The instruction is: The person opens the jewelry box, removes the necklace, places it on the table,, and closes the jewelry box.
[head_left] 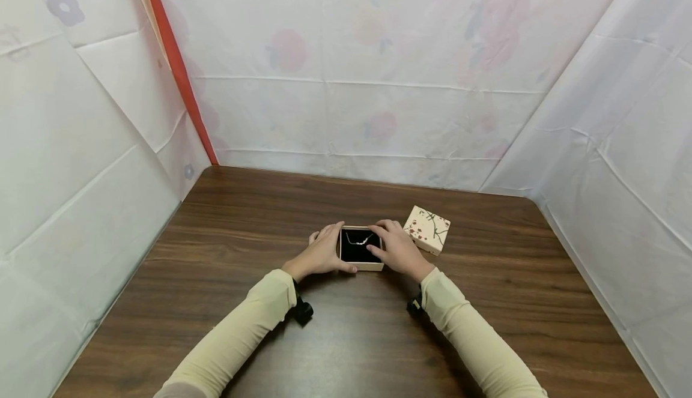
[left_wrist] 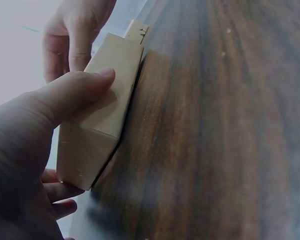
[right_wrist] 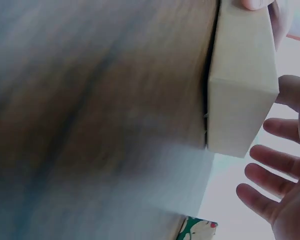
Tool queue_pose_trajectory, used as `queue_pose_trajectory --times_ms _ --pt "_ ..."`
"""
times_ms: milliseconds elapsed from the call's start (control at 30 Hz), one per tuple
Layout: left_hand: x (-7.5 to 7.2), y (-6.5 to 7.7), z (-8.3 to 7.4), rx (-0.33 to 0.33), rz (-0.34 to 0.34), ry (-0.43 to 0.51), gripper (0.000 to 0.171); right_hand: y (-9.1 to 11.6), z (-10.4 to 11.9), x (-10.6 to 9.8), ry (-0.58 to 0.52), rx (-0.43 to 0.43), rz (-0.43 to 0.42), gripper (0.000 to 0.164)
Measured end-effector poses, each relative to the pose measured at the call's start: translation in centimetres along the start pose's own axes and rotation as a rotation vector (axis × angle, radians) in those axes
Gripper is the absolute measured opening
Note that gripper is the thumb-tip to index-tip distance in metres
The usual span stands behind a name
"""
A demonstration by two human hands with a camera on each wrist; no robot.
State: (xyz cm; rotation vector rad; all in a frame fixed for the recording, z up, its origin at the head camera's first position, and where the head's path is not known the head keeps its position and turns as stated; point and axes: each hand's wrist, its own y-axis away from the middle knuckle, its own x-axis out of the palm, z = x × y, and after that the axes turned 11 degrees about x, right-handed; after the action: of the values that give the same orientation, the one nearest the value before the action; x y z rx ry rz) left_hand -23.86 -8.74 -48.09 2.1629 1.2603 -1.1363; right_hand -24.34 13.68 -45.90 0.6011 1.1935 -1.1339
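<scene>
A small cream box [head_left: 370, 266] sits without its lid on the wooden table, its inside lined by a black pad [head_left: 354, 255]. Across the pad lies a thin silver necklace [head_left: 357, 243]. My left hand [head_left: 321, 254] grips the box from the left, thumb along the near wall and fingers round the far side. Over the right rim reaches my right hand [head_left: 399, 249], thumb above the pad beside the necklace's right end. Its fingers [right_wrist: 270, 160] look spread and nearly straight in the right wrist view.
Just right of the right hand stands the box lid [head_left: 429, 228], cream with red blossoms and green branches. Dark wood grain covers the table [head_left: 346, 338]. White floral sheets [head_left: 346, 86] hang behind and at both sides, with a red strip [head_left: 175, 62] at the left.
</scene>
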Motion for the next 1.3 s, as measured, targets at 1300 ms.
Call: queue_pose_trajectory --times_ms 1300 --pt "-0.2 -0.1 0.6 -0.013 -0.019 0.008 0.116 -2.5 3.1 1.2 0.197 -0.159 -0.001 0.004"
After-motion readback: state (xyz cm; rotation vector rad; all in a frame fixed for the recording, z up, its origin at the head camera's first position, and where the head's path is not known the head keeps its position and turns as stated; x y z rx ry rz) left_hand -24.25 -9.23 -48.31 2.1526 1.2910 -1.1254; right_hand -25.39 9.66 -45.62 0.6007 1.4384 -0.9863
